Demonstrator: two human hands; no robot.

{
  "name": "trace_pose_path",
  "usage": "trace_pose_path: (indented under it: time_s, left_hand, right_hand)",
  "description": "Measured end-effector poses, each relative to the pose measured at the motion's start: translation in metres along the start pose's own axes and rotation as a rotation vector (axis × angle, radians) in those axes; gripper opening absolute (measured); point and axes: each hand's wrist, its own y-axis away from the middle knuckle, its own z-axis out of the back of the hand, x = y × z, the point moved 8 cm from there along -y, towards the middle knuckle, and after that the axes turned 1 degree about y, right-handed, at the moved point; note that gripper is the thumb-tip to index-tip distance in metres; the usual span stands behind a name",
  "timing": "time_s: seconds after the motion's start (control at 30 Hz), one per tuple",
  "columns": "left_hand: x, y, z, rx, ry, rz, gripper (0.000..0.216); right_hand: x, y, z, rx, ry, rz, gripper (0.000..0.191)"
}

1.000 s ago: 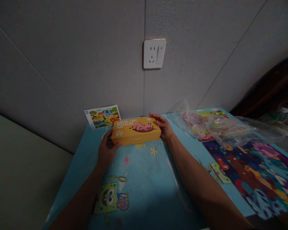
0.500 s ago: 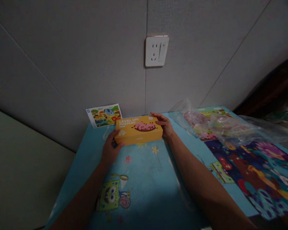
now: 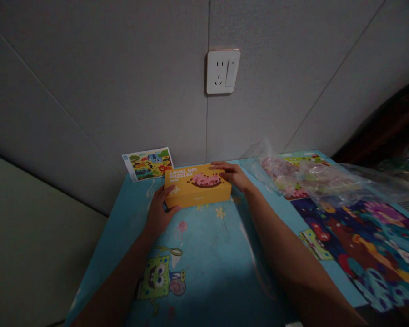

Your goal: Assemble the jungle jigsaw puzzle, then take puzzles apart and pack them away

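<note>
In the head view, a blue cartoon-printed tabletop (image 3: 204,254) runs up to a grey panelled wall (image 3: 105,81) bearing a white socket plate (image 3: 222,71). The yellow puzzle box (image 3: 197,186) is at the table's far side, right of a picture card (image 3: 149,164). Farther right are clear plastic bags (image 3: 313,179) and, nearer, a dark colourful picture sheet (image 3: 357,245). The left hand (image 3: 159,211) clasps the box's left end, thumb along the near face. The right hand (image 3: 236,176) lays slightly parted fingers over the right end; its thumb is hard to make out, so I cannot tell whether it grips. The bags' contents are blurred; the sheet is cut off at right.
</note>
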Motion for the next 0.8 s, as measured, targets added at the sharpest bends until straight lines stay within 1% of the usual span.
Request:
trace_pose_path:
  time_s: [0.07,0.1,0.13,0.17,0.2,0.23,0.27,0.3,0.33,0.43,0.5,0.6,0.8]
  left_hand:
    - [-0.002,0.000,0.000,0.004,-0.026,-0.007,0.062]
    - [-0.003,0.001,-0.001,0.007,-0.041,-0.011,0.062]
    - [-0.004,0.001,-0.001,0.010,-0.056,-0.014,0.063]
    - [-0.005,0.001,-0.001,0.015,-0.070,-0.019,0.064]
    - [-0.006,0.001,-0.002,0.020,-0.082,-0.023,0.065]
    - [-0.006,0.001,-0.002,0.023,-0.090,-0.027,0.066]
    - [-0.007,0.001,-0.002,0.024,-0.094,-0.029,0.067]
    - [-0.007,0.001,-0.002,0.026,-0.093,-0.030,0.068]
    - [-0.007,0.001,-0.001,0.028,-0.089,-0.029,0.068]
    - [-0.008,0.001,-0.001,0.033,-0.069,-0.025,0.067]
    - [-0.008,0.001,-0.001,0.030,-0.062,-0.024,0.066]
    - [-0.007,0.001,0.000,0.020,-0.048,-0.020,0.064]
    - [-0.002,0.001,0.002,-0.008,-0.003,-0.010,0.062]
  right_hand:
    - [0.017,0.000,-0.004,0.057,0.128,-0.016,0.029]
    - [0.026,0.002,-0.009,0.083,0.198,-0.017,0.030]
    - [0.035,0.005,-0.019,0.111,0.277,-0.010,0.035]
    - [0.044,0.009,-0.032,0.144,0.366,0.001,0.044]
    - [0.051,0.015,-0.053,0.247,0.620,0.044,0.057]
    - [0.054,0.022,-0.075,0.350,0.827,0.089,0.070]
    - [0.055,0.030,-0.096,0.437,0.966,0.117,0.088]
    - [0.055,0.035,-0.112,0.470,1.063,0.115,0.099]
    - [0.054,0.038,-0.123,0.454,1.136,0.115,0.101]
    - [0.056,0.041,-0.139,0.310,1.254,0.170,0.083]
    - [0.053,0.040,-0.140,0.269,1.276,0.186,0.074]
    - [0.050,0.040,-0.137,0.237,1.293,0.179,0.067]
    - [0.059,0.046,-0.140,0.137,1.309,0.188,0.054]
